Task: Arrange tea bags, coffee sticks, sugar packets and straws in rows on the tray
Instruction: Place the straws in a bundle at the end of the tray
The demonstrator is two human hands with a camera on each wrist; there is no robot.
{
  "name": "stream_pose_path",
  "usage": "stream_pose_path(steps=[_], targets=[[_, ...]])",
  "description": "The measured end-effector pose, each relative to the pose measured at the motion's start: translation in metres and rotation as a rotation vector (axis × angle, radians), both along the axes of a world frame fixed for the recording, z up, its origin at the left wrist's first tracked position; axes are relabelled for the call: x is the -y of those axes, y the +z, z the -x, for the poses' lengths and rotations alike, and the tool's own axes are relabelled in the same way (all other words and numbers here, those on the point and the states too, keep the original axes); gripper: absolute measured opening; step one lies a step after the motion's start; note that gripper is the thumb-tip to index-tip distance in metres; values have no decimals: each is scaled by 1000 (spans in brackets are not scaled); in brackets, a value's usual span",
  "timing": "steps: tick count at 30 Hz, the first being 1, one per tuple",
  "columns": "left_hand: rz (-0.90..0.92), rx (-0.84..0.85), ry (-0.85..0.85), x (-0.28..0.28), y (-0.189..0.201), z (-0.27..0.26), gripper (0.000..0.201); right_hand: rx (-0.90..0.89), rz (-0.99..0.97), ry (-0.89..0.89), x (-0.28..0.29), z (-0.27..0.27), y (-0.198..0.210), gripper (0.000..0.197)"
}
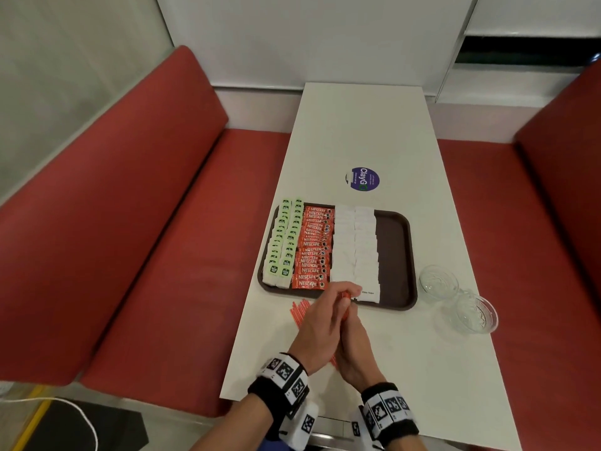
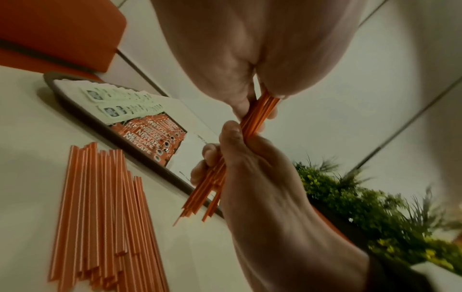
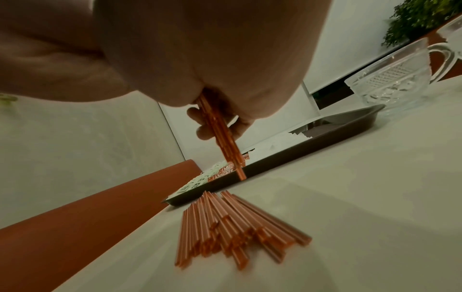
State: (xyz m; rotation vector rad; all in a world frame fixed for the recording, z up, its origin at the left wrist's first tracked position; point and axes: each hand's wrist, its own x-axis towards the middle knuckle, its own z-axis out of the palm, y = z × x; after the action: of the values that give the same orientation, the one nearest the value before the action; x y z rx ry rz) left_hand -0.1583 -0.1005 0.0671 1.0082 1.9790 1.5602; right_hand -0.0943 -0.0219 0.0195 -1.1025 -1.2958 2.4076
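My two hands meet just in front of the brown tray [image 1: 395,255]. Together they grip one bundle of orange straws [image 2: 260,114]: the left hand [image 1: 348,291] pinches its upper end, the right hand [image 1: 353,315] curls round its middle. The bundle's lower ends [image 3: 238,170] hang above the table. More orange straws [image 1: 299,310] lie loose on the table left of my hands. On the tray stand rows of green tea bags [image 1: 283,239], red coffee sticks [image 1: 313,245] and white sugar packets [image 1: 356,245]. The tray's right strip is bare.
Two clear glass cups [image 1: 439,283] [image 1: 476,314] stand on the white table right of the tray. A round purple sticker [image 1: 365,179] lies beyond the tray. Red bench seats [image 1: 162,222] flank the table on both sides.
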Motion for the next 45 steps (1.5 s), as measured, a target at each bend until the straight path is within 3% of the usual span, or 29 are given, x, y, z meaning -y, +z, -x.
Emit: stream_pose_path(steps=[3,6,11,14,19,23,27,32,34,36,41,45], targets=[[72,-34,-89,-3,-8,-2,25,44,-278,18,-10,-6,-20,36],[124,-87,-165,-5,-13,-1,24,-17,-195,20,-16,-14,-24,25],[194,-266,-350,-5,-28,-3,42,71,-348,86,-20,-31,-44,20],[223,-298,-409,-2,-39,-7,39,146,-383,121,-18,-38,-52,22],[210,-327,-394,0,-44,-9,36,189,-500,173,-23,-40,-53,14],[221,-377,-406,-2,-53,-7,57,197,-644,225,-29,-45,-62,11],[226,-377,-391,-4,-61,-4,48,194,-698,380,-32,-50,-71,15],[197,-389,-406,-11,-64,1,33,223,-797,394,-37,-52,-57,22],[179,-369,-398,-14,-61,7,23,235,-845,450,-39,-51,-53,21],[165,-306,-361,-20,-56,17,19,273,-889,531,-43,-49,-47,4],[106,-124,-262,-39,-27,57,10,241,-918,442,-64,-41,-8,16],[75,-12,-216,-65,-6,77,24,270,-986,441,-95,-21,23,9]])
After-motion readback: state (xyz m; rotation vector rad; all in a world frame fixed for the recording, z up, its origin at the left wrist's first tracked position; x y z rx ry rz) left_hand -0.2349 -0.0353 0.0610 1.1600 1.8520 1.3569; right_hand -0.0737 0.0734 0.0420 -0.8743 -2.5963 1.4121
